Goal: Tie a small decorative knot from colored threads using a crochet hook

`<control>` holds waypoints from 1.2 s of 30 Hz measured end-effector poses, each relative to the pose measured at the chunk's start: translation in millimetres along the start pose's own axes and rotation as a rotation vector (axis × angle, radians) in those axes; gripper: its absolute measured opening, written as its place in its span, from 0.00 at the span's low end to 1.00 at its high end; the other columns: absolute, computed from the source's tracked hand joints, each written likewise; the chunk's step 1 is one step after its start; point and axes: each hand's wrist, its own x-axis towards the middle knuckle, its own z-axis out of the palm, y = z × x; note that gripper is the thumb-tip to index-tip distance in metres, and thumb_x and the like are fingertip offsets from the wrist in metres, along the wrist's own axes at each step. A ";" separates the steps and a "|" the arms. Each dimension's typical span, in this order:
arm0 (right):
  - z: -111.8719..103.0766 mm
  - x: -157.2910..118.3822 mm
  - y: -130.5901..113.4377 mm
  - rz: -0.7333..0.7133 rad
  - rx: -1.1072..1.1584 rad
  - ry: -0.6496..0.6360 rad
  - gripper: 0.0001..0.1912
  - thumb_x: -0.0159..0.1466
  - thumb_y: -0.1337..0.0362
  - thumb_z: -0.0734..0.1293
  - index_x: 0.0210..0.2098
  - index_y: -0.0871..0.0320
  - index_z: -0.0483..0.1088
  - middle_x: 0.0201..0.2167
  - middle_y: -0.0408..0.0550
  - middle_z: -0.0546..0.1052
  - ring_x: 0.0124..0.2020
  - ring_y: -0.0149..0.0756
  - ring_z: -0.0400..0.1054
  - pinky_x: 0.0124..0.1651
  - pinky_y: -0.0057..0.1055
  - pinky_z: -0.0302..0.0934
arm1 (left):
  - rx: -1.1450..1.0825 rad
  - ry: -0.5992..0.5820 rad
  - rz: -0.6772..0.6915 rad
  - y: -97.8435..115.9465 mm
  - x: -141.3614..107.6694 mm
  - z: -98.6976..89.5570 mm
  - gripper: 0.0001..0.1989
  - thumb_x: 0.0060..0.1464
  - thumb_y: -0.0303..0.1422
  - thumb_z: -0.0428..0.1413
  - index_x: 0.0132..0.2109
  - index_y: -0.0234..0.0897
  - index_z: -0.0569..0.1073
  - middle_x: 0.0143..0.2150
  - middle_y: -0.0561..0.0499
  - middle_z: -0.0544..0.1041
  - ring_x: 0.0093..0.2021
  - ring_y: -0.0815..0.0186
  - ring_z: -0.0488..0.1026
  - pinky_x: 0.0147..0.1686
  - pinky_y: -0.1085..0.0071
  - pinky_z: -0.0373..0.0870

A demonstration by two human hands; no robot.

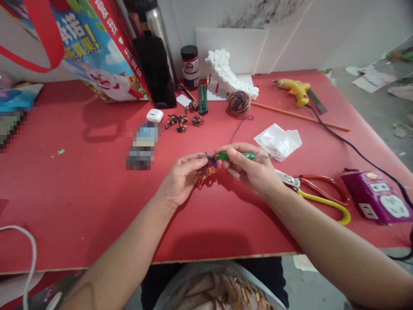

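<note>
Between my hands is a small multicoloured yarn piece (211, 166), dark with orange loops hanging below. My left hand (185, 174) pinches it from the left side. A thin metal hook with a green handle (248, 155) lies level in the fingers of my right hand (250, 168), its tip at the top of the yarn piece. A dark strand runs from my right hand up towards the yarn ball (239, 103). Several small knotted yarn pieces (182, 122) lie behind my hands, near a white earphone case (155, 115).
Red table (106, 215) under my hands. Right: crumpled white paper (278, 141), pliers (318, 193), purple power socket (377, 196), yellow glue gun (297, 91) with black cable, orange stick (303, 116). Back: white bumpy object (227, 73), jars (190, 66), black phone (156, 71), bag (97, 56).
</note>
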 end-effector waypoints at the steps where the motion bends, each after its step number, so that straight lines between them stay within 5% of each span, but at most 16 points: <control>1: 0.3 0.1 0.0 0.003 -0.002 0.004 0.16 0.63 0.51 0.80 0.37 0.59 0.85 0.24 0.43 0.78 0.19 0.23 0.61 0.21 0.24 0.53 | 0.015 0.001 0.010 -0.9 0.4 -0.3 0.13 0.43 0.35 0.77 0.36 0.35 0.88 0.37 0.44 0.88 0.35 0.64 0.83 0.41 0.71 0.78; 11: 5.1 -3.7 1.7 -0.084 -0.108 0.051 0.14 0.65 0.52 0.78 0.40 0.56 0.86 0.24 0.41 0.76 0.19 0.24 0.63 0.23 0.26 0.57 | 0.125 -0.009 0.047 -2.6 1.0 0.4 0.14 0.39 0.41 0.80 0.31 0.40 0.88 0.35 0.49 0.87 0.40 0.67 0.81 0.45 0.74 0.77; 19: 2.8 -6.4 0.1 -0.356 -0.423 -0.004 0.09 0.69 0.67 0.74 0.46 0.53 0.87 0.31 0.44 0.82 0.23 0.25 0.65 0.30 0.28 0.61 | 0.039 -0.041 -0.130 3.0 -1.9 -5.3 0.16 0.34 0.40 0.81 0.29 0.37 0.88 0.30 0.49 0.82 0.28 0.69 0.76 0.28 0.74 0.71; 22: -1.0 -5.7 -3.1 -0.260 -0.343 -0.014 0.08 0.70 0.64 0.74 0.46 0.52 0.87 0.30 0.45 0.81 0.24 0.26 0.66 0.29 0.28 0.61 | 0.025 -0.051 -0.132 1.9 -1.4 -7.1 0.15 0.36 0.40 0.80 0.31 0.38 0.88 0.30 0.49 0.82 0.28 0.69 0.76 0.27 0.74 0.70; 26: -5.3 -3.3 -6.0 -0.008 -0.038 -0.045 0.10 0.68 0.55 0.76 0.41 0.53 0.88 0.23 0.43 0.77 0.20 0.26 0.64 0.23 0.26 0.56 | 0.088 -0.014 0.004 1.9 -1.1 -9.2 0.11 0.41 0.39 0.78 0.29 0.40 0.87 0.47 0.45 0.86 0.45 0.63 0.80 0.43 0.71 0.77; 29: -3.9 -2.9 -6.1 -0.026 -0.006 0.087 0.09 0.68 0.57 0.76 0.37 0.55 0.87 0.21 0.42 0.76 0.18 0.24 0.60 0.21 0.24 0.51 | 0.264 0.010 0.137 3.5 -2.2 -11.2 0.10 0.48 0.39 0.75 0.28 0.40 0.86 0.60 0.42 0.82 0.60 0.55 0.77 0.54 0.64 0.77; 33: -1.2 -5.5 -7.1 -0.098 -0.209 0.146 0.11 0.70 0.60 0.71 0.36 0.56 0.85 0.19 0.39 0.73 0.16 0.24 0.59 0.19 0.25 0.49 | 0.568 0.072 0.362 6.0 -4.3 -13.5 0.09 0.57 0.37 0.70 0.29 0.41 0.84 0.63 0.42 0.80 0.63 0.54 0.76 0.67 0.56 0.68; 36: -1.5 -6.7 -9.4 -0.271 -0.536 0.128 0.12 0.71 0.65 0.69 0.33 0.58 0.83 0.20 0.41 0.76 0.20 0.27 0.66 0.24 0.26 0.58 | 0.730 0.111 0.512 6.6 -5.6 -13.6 0.06 0.59 0.36 0.69 0.33 0.41 0.85 0.62 0.40 0.81 0.64 0.54 0.76 0.70 0.53 0.65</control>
